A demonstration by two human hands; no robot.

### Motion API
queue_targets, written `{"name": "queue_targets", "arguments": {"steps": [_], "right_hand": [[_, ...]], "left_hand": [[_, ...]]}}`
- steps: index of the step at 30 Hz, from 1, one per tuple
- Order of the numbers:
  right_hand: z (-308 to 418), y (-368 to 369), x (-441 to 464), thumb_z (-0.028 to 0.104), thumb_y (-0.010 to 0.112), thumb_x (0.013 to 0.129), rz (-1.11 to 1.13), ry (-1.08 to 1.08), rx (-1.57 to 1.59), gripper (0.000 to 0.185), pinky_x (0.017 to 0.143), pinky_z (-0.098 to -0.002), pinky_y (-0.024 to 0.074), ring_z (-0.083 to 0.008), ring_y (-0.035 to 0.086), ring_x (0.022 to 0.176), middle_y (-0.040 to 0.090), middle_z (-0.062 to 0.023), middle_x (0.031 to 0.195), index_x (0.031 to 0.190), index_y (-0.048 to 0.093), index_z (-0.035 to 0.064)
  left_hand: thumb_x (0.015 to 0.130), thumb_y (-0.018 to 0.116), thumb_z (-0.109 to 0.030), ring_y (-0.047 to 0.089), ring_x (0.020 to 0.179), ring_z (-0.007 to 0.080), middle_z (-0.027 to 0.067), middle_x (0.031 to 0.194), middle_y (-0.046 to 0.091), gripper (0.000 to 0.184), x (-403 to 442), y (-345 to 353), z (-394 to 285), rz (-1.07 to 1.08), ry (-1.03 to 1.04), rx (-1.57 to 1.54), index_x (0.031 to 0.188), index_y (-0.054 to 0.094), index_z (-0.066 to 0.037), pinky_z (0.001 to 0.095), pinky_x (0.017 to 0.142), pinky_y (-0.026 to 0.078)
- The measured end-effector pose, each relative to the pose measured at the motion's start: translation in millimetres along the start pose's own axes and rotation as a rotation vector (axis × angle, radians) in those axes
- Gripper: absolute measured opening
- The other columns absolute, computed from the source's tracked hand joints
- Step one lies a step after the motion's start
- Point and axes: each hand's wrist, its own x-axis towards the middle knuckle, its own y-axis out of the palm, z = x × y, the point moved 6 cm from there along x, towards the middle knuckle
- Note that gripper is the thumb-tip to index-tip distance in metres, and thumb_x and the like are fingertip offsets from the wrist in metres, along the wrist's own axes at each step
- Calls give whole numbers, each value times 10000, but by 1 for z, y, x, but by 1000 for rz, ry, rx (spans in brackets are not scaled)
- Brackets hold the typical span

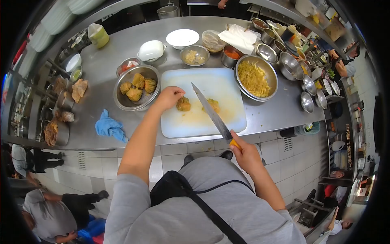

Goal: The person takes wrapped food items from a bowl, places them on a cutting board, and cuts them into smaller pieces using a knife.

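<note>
My right hand (245,151) grips the yellow handle of a long kitchen knife (211,112). Its blade points away from me over a white cutting board (174,126) and passes in front of a yellowish-brown food piece (214,105). Left of the blade sits another brown, cooked-looking lump (183,105). My left hand (170,97) is right at that lump's upper left, fingers curled together; whether they hold anything is hidden. Beside my left forearm stands a metal bowl (118,97) with several similar brown lumps. A metal bowl (275,87) of yellow shreds stands at the board's right.
A blue cloth (109,126) lies left of the board. Behind the board are a small bowl of chopped pieces (194,56), a white bowl (182,38) and a pot with orange contents (230,56). Several metal bowls (291,66) crowd the right. Another person (48,211) is at lower left.
</note>
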Motion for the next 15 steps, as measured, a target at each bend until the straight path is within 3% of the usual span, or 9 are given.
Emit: {"name": "queue_targets", "arguments": {"steps": [1, 3, 7, 9, 13, 15], "right_hand": [[2, -1, 0, 193, 700, 1031, 8, 33, -2, 562, 829, -447, 578, -444, 731, 889, 756, -260, 1036, 1573, 565, 254], [8, -3, -3, 188, 699, 1030, 13, 67, -6, 557, 832, -444, 579, -444, 731, 891, 756, -259, 1043, 1569, 570, 246], [5, -2, -13, 184, 706, 1026, 12, 107, -4, 537, 844, -446, 581, -456, 731, 926, 758, -262, 1059, 1548, 593, 240], [7, -3, -15, 184, 708, 1024, -13, 70, 9, 532, 850, -448, 582, -460, 731, 940, 759, -262, 1061, 1542, 600, 237], [16, -3, -16, 196, 709, 1024, 33, 74, -7, 535, 865, -460, 582, -463, 730, 962, 760, -261, 1069, 1545, 594, 232], [23, -1, -16, 200, 708, 1025, 50, 69, -8, 538, 869, -466, 580, -462, 729, 962, 760, -261, 1067, 1549, 590, 232]], "left_hand": [[992, 725, -199, 721, 856, 221, 129, 986, 798, 232, 5, -3, 0, -2, 2, -5, 1122, 802, -22, 365, 821, 567], [1024, 709, -184, 727, 948, 222, 117, 1005, 802, 219, 11, 5, 2, 203, 33, 123, 1145, 795, -23, 379, 902, 565], [1003, 730, -183, 736, 955, 263, 161, 1054, 797, 222, 2, 0, -3, 227, 32, 149, 1142, 793, -23, 382, 896, 568], [997, 719, -165, 734, 979, 339, 211, 1076, 778, 192, -11, -4, -13, 158, 5, 268, 1110, 777, -21, 418, 901, 569], [1006, 683, -146, 720, 991, 401, 242, 1063, 762, 168, -28, 9, -4, -51, 123, 433, 1070, 747, -5, 460, 895, 565], [998, 649, -136, 706, 1104, 408, 254, 1135, 754, 181, -37, 6, -4, -95, -9, 477, 1059, 750, 1, 483, 946, 556]]}}
